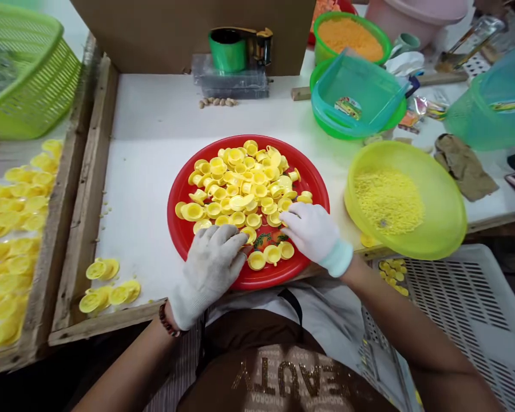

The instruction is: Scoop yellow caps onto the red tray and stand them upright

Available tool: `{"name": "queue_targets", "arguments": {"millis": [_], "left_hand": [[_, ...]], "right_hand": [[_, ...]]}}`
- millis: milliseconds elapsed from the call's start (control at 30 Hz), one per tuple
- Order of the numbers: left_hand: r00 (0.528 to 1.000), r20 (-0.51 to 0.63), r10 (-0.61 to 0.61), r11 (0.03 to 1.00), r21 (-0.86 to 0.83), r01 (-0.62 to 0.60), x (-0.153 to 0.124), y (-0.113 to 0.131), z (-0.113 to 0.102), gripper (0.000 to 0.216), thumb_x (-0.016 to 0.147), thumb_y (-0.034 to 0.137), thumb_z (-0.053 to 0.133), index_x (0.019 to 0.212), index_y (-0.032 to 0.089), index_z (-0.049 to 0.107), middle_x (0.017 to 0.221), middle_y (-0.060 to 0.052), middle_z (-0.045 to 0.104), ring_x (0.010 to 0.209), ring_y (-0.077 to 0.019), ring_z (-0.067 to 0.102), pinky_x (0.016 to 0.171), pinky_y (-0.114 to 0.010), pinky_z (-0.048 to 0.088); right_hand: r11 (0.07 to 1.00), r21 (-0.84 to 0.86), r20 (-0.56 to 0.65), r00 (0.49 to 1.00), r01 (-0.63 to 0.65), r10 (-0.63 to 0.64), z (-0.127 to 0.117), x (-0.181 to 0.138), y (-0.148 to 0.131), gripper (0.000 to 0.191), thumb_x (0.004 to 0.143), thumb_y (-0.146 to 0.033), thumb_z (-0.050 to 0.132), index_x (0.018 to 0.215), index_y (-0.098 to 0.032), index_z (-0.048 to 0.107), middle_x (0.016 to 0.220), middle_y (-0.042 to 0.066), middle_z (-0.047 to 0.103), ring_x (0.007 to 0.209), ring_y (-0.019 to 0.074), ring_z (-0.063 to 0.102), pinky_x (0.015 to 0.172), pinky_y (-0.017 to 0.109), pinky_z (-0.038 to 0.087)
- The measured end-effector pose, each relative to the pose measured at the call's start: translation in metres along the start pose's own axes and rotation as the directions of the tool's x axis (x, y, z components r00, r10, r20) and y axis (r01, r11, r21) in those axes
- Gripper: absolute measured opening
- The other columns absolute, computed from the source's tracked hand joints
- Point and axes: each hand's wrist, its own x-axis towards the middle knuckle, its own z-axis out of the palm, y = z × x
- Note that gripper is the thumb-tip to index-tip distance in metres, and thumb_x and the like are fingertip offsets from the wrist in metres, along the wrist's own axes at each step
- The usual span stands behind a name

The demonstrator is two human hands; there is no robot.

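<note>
Many small yellow toy cups on saucers (236, 183) are heaped in a round red tray (182, 237) in front of me. My left hand (212, 269), in a white knitted glove, has its fingers curled at the tray's near side, with thumb and fingertips closed at one yellow cup (249, 234). From the right, my gloved right hand (311, 233) reaches over the rim, its fingers bent together at the edge of the heap; what lies under its fingertips is hidden. Between the hands, a short row of yellow cups (272, 254) lies along the tray's near edge.
A yellow bowl (444, 200) of yellow bits stands right of the tray. Behind it are a teal scoop (356, 94) and a bowl of orange grains (349, 37). Joined yellow pieces (111, 293) lie left, inside a wooden edge (86, 189). A green tape roll (227, 51) sits at the back.
</note>
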Motion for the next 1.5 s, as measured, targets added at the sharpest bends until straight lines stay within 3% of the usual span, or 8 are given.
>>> {"name": "queue_targets", "arguments": {"millis": [133, 300, 533, 800, 1167, 1300, 1400, 1500], "left_hand": [[0.996, 0.092, -0.007, 0.991, 0.136, -0.006, 0.015, 0.007, 0.005, 0.011, 0.090, 0.022, 0.062, 0.095, 0.023, 0.072, 0.105, -0.008, 0.068, 0.090, -0.0293, 0.061, 0.074, -0.045, 0.047], [0.969, 0.224, 0.103, 0.992, 0.046, -0.116, 0.012, 0.002, -0.007, 0.015, 0.091, 0.021, 0.058, 0.087, 0.025, 0.072, 0.106, -0.007, 0.069, 0.091, -0.0283, 0.062, 0.079, -0.047, 0.047], [0.946, 0.317, 0.068, 0.995, 0.050, -0.089, -0.005, -0.006, -0.025, 0.014, 0.086, 0.019, 0.059, 0.095, 0.022, 0.070, 0.104, -0.009, 0.068, 0.088, -0.0275, 0.063, 0.077, -0.044, 0.049], [0.943, 0.327, 0.061, 0.997, 0.016, -0.070, 0.003, -0.002, -0.026, 0.016, 0.096, 0.023, 0.053, 0.100, 0.021, 0.068, 0.108, -0.008, 0.068, 0.091, -0.0270, 0.064, 0.080, -0.043, 0.048], [0.892, 0.448, 0.062, 0.996, 0.027, -0.083, 0.014, -0.003, -0.025, 0.018, 0.095, 0.023, 0.053, 0.092, 0.022, 0.070, 0.096, -0.006, 0.072, 0.090, -0.0272, 0.066, 0.083, -0.045, 0.046], [0.919, 0.390, 0.051, 0.999, -0.006, -0.052, 0.011, -0.007, -0.026, 0.021, 0.098, 0.027, 0.050, 0.102, 0.021, 0.070, 0.100, -0.007, 0.071, 0.090, -0.0279, 0.066, 0.084, -0.045, 0.047], [0.930, 0.363, 0.049, 0.999, 0.003, -0.054, 0.005, -0.010, -0.027, 0.020, 0.097, 0.031, 0.052, 0.097, 0.020, 0.069, 0.101, -0.009, 0.068, 0.088, -0.0287, 0.065, 0.079, -0.044, 0.047], [0.915, 0.397, 0.062, 0.998, -0.009, -0.064, -0.008, -0.012, -0.026, 0.012, 0.093, 0.027, 0.058, 0.096, 0.022, 0.068, 0.100, -0.008, 0.066, 0.084, -0.0277, 0.063, 0.075, -0.042, 0.046]], "right_hand": [[0.996, -0.083, 0.103, 0.994, -0.032, 0.041, 0.003, 0.022, -0.011, 0.027, 0.102, -0.020, 0.047, 0.092, -0.017, 0.072, 0.103, 0.013, 0.063, 0.086, 0.0256, 0.052, 0.065, 0.038, 0.021], [0.986, 0.033, 0.172, 0.971, 0.165, -0.168, -0.009, 0.001, 0.007, 0.020, 0.097, -0.017, 0.056, 0.092, -0.021, 0.075, 0.102, 0.009, 0.064, 0.091, 0.0253, 0.052, 0.069, 0.038, 0.026], [0.997, -0.062, 0.130, 0.990, -0.047, 0.055, -0.006, -0.007, 0.018, 0.017, 0.101, -0.023, 0.054, 0.099, -0.016, 0.070, 0.101, 0.011, 0.064, 0.086, 0.0248, 0.054, 0.066, 0.037, 0.024], [0.994, -0.013, 0.327, 0.940, 0.108, -0.098, -0.018, -0.022, 0.017, 0.020, 0.099, -0.021, 0.056, 0.089, -0.018, 0.073, 0.101, 0.010, 0.065, 0.090, 0.0256, 0.056, 0.068, 0.038, 0.026], [0.981, 0.077, 0.185, 0.965, 0.176, -0.187, -0.003, -0.004, 0.007, 0.022, 0.100, -0.014, 0.051, 0.107, -0.020, 0.071, 0.099, 0.007, 0.069, 0.088, 0.0226, 0.058, 0.069, 0.037, 0.027], [0.999, 0.021, 0.187, 0.982, -0.035, 0.030, -0.018, -0.014, 0.024, 0.026, 0.102, -0.014, 0.047, 0.119, -0.018, 0.066, 0.106, 0.007, 0.069, 0.091, 0.0217, 0.062, 0.069, 0.035, 0.031], [0.963, -0.110, 0.208, 0.941, -0.247, 0.265, -0.023, -0.018, 0.024, 0.020, 0.102, -0.027, 0.055, 0.115, -0.017, 0.067, 0.108, 0.010, 0.066, 0.085, 0.0226, 0.064, 0.063, 0.035, 0.029], [0.939, -0.158, 0.259, 0.905, -0.304, 0.337, -0.021, -0.015, 0.019, 0.029, 0.097, -0.035, 0.065, 0.118, -0.016, 0.065, 0.110, 0.011, 0.065, 0.085, 0.0248, 0.066, 0.062, 0.035, 0.031]]}}
